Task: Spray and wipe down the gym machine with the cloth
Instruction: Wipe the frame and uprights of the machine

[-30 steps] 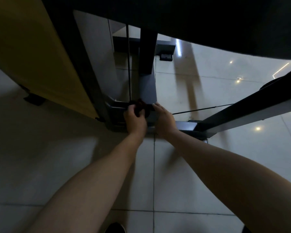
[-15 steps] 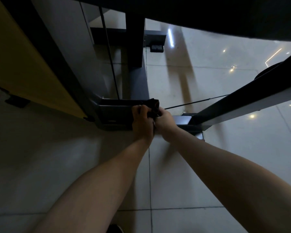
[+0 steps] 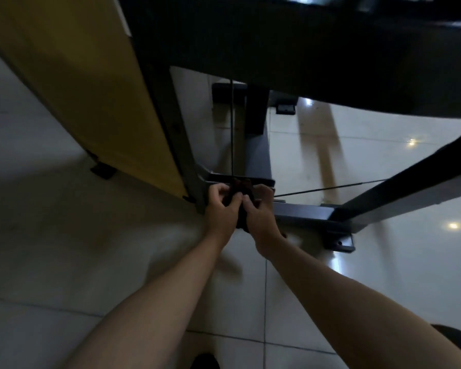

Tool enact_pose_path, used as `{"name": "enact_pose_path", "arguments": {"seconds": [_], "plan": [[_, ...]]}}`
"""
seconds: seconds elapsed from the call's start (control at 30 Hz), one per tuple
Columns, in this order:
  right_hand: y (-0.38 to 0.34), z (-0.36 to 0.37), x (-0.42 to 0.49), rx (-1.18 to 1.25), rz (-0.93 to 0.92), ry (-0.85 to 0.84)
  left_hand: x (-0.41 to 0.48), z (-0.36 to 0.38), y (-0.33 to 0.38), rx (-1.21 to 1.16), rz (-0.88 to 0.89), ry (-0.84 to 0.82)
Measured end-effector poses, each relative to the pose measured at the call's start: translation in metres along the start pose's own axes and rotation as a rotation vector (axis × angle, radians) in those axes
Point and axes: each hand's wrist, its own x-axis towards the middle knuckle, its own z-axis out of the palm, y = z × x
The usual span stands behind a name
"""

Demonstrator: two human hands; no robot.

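Note:
A dark cloth [image 3: 239, 194] is bunched between my two hands, low down at the base of the gym machine [image 3: 301, 211]. My left hand [image 3: 222, 210] pinches the cloth from the left with curled fingers. From the right, my right hand [image 3: 260, 213] grips it, fingers curled over the fabric. The cloth lies against the dark metal base bar where the upright frame [image 3: 176, 134] meets the floor. Much of the cloth is hidden by my hands. No spray bottle is in view.
A yellow panel [image 3: 77, 83] slants along the left of the frame. A dark padded part [image 3: 304, 49] overhangs the top. A sloped black beam [image 3: 410, 179] and thin cable [image 3: 330, 188] run right. A bolted foot plate [image 3: 339, 242] sits on the glossy tiled floor [image 3: 64, 249].
Both hands stay on the cloth at the machine's base and have drawn closer together, bunching it. My head has shifted, so the frame sits further right and lower in view.

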Motion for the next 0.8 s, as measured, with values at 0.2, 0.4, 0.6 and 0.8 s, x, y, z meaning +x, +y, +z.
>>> {"name": "enact_pose_path", "arguments": {"seconds": [0.2, 0.4, 0.6, 0.8], "plan": [[-0.060, 0.048, -0.005, 0.106, -0.035, 0.050, 0.005, -0.051, 0.065, 0.076, 0.150, 0.288], [-0.135, 0.078, -0.017, 0.550, -0.047, -0.259, 0.011, -0.079, 0.144, 0.099, 0.247, 0.224], [-0.182, 0.118, -0.022, -0.039, -0.546, -0.080, 0.010, -0.091, 0.184, -0.081, 0.169, 0.176], [-0.160, 0.133, -0.003, -0.025, -0.440, -0.036, 0.008, -0.096, 0.179, -0.051, 0.120, 0.113]]}}
